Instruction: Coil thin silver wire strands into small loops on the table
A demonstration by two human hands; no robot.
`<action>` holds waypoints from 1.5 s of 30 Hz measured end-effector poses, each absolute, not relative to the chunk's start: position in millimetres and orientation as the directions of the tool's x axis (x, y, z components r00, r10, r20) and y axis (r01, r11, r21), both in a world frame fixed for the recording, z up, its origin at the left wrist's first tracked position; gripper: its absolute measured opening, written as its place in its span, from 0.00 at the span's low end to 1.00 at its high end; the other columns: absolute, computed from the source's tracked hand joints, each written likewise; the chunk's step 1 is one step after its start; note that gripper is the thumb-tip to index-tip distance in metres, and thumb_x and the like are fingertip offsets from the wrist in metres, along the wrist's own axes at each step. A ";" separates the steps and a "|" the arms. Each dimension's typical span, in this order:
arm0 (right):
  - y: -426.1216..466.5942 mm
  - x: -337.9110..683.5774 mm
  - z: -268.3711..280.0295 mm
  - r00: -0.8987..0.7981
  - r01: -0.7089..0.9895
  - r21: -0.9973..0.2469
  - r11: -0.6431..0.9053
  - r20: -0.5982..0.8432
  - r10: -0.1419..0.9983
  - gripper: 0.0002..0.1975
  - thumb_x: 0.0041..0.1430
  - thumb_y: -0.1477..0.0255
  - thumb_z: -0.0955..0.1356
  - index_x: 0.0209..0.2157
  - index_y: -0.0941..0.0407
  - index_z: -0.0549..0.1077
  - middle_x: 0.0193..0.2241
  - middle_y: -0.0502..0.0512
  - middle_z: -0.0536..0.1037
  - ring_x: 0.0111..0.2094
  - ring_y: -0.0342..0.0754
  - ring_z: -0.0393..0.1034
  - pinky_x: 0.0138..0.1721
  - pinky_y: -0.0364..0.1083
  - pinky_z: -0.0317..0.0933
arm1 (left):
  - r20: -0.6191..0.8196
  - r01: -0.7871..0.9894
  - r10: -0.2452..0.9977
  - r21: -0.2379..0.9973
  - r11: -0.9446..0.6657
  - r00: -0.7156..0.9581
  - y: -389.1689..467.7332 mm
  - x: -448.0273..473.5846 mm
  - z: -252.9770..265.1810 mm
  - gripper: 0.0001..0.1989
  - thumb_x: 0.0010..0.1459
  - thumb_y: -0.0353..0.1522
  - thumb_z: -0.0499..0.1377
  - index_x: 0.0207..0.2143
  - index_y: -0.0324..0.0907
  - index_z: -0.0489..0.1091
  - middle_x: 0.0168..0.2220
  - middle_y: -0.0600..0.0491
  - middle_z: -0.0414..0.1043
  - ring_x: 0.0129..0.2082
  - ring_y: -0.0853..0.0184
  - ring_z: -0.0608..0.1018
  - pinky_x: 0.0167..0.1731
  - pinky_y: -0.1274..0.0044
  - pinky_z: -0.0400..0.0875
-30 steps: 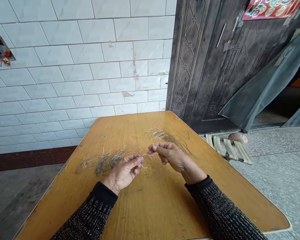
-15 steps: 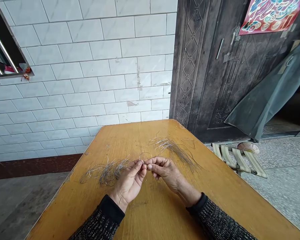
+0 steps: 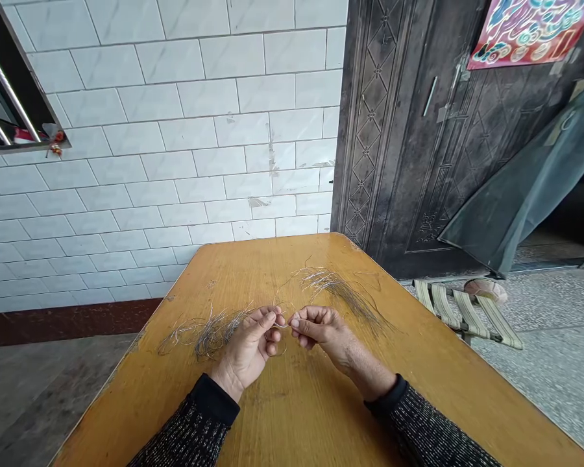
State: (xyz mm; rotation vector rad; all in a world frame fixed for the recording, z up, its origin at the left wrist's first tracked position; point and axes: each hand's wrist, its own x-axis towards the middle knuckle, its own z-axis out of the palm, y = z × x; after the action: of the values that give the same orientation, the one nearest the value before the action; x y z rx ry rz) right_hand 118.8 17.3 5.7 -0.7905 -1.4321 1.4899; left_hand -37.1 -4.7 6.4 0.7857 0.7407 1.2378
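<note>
While pinching thin wire (image 3: pixel 281 326) between thumb and fingers of left hand (image 3: pixel 248 347), also pinching at it with right hand (image 3: pixel 327 329), just beside. Using fingertips only, probably because of so fine a gauge. Holding it curved, clear of wooden table (image 3: pixel 296 415), between both hands; too fine to trace end to end, so can't tell if one strand or two. See tangled bundle (image 3: pixel 208 335) by left hand, straighter bundle (image 3: pixel 344 293) beyond right, presumably split to free the middle.

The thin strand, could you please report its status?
Left grip and right grip pinched close together. Thin strand spans between them. Left bundle, right bundle lie aside, neither between.
</note>
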 end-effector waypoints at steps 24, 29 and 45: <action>20.2 121.4 11.1 -0.255 -0.165 -0.974 0.155 0.194 0.947 0.17 0.40 0.57 0.70 0.24 0.57 0.71 0.18 0.48 0.69 0.20 0.39 0.60 0.21 0.39 0.53 | 0.133 -0.060 0.991 0.989 -0.133 0.007 -11.2 -26.0 1.1 0.09 0.46 0.36 0.61 0.24 0.40 0.67 0.19 0.58 0.65 0.14 0.76 0.65 0.16 0.81 0.60; 18.0 115.1 7.7 -0.223 -0.217 -0.960 0.178 0.226 0.948 0.17 0.42 0.57 0.69 0.19 0.57 0.69 0.18 0.49 0.69 0.19 0.39 0.58 0.21 0.40 0.53 | 0.141 -0.034 0.989 0.990 -0.140 0.052 -14.8 -20.6 2.5 0.09 0.46 0.36 0.60 0.22 0.39 0.66 0.19 0.58 0.65 0.14 0.76 0.65 0.16 0.81 0.60; 30.1 132.9 7.5 0.089 -0.304 -0.925 0.226 0.209 0.974 0.17 0.46 0.57 0.67 0.21 0.57 0.66 0.18 0.47 0.64 0.18 0.37 0.54 0.17 0.39 0.49 | 0.104 -0.127 0.994 0.986 -0.107 -0.034 -9.5 -24.9 -2.1 0.09 0.44 0.34 0.62 0.23 0.39 0.66 0.18 0.58 0.66 0.15 0.76 0.67 0.17 0.82 0.62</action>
State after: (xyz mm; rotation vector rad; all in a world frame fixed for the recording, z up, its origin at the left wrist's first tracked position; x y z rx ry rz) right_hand 132.9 30.1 7.5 -0.8435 -1.0343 1.1414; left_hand -24.9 -9.5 -2.1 1.1761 1.0810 1.3649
